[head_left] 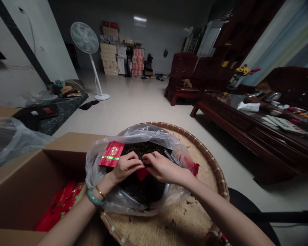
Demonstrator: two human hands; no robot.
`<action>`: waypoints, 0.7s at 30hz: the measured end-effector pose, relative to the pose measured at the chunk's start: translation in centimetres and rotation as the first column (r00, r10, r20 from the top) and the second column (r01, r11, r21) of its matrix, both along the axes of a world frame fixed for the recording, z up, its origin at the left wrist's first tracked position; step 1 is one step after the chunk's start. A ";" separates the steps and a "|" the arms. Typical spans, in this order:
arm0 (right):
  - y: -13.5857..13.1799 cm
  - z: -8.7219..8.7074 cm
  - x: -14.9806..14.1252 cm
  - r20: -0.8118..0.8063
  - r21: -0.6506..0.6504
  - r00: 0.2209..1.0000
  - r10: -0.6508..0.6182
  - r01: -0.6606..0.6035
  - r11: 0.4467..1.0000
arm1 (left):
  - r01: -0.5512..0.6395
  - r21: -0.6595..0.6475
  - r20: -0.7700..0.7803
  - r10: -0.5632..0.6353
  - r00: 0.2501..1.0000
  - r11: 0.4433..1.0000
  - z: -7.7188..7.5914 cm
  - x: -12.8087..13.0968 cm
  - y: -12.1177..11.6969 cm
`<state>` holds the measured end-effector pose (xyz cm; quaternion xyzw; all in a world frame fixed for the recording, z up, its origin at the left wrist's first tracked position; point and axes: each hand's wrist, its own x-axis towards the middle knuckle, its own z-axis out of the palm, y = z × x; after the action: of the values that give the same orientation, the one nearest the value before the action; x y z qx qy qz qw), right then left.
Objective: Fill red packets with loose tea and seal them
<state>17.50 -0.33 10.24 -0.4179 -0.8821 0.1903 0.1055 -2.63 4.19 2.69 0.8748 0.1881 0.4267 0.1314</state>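
My left hand point(128, 165), with a green bangle on its wrist, and my right hand point(160, 167) meet over a clear plastic bag point(97, 143). Both have their fingers pinched at the top of a small red packet point(141, 173), partly hidden by the hands. Beneath lie dark, loose dried leaves point(143, 191) that look like tea. Left of my left hand, flat red packets point(111, 153) with gold lettering and a green band rest on the leaves. A dark, straight-edged tool point(169, 155) lies beyond my right hand. More red packets point(187, 162) show through the bag's right side.
The bag sits on a round woven bamboo tray point(192, 218) with scattered leaf bits. An open cardboard box point(17, 191) at left holds several red packets point(64, 201). Farther off are a white standing fan point(84, 37), stacked boxes point(109, 58) and a dark wooden table point(233, 116).
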 end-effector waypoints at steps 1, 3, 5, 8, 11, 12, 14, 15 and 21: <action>0.0 0.0 -0.1 0.014 -0.007 1.000 0.010 -0.009 1.000 | 0.001 0.004 0.000 -0.001 1.000 1.000 0.0 0.0 0.0; 0.0 0.0 -0.2 0.006 -0.023 1.000 0.021 -0.021 1.000 | 0.002 0.014 0.011 -0.002 1.000 1.000 0.0 0.2 0.0; 0.2 0.1 -0.1 -0.061 -0.021 0.997 0.044 -0.045 0.999 | 0.005 0.019 0.042 -0.006 0.999 1.000 0.0 0.3 0.0; 0.5 0.2 0.6 -0.245 0.024 0.969 0.041 -0.036 0.999 | 0.022 0.015 0.077 -0.024 0.997 1.000 -0.2 0.4 0.1; 0.7 -0.3 1.6 -0.345 -0.031 0.936 -0.070 0.063 0.998 | 0.033 0.009 0.079 -0.034 0.996 0.999 -0.5 0.3 0.2; 0.7 -0.7 1.8 -0.356 -0.091 0.927 -0.119 0.093 0.992 | 0.034 0.009 0.081 -0.035 0.996 0.999 -0.6 0.3 0.2; 0.7 -1.7 1.9 -0.389 -0.235 0.900 -0.195 0.108 0.966 | 0.035 0.018 0.090 -0.036 0.995 0.999 -0.8 0.2 0.2; 0.6 -2.1 1.8 -0.426 -0.296 0.876 -0.226 0.101 0.950 | 0.034 0.028 0.093 -0.036 0.995 0.999 -0.8 0.3 0.2; 0.4 -2.8 0.2 -0.580 -0.282 0.753 -0.311 0.172 0.944 | 0.043 0.089 0.094 -0.051 0.994 0.995 -0.2 0.6 0.2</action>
<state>17.66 0.11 7.40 -0.4522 -0.7116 0.3932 0.3667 -1.98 4.36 2.44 0.8622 0.1423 0.4730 0.1123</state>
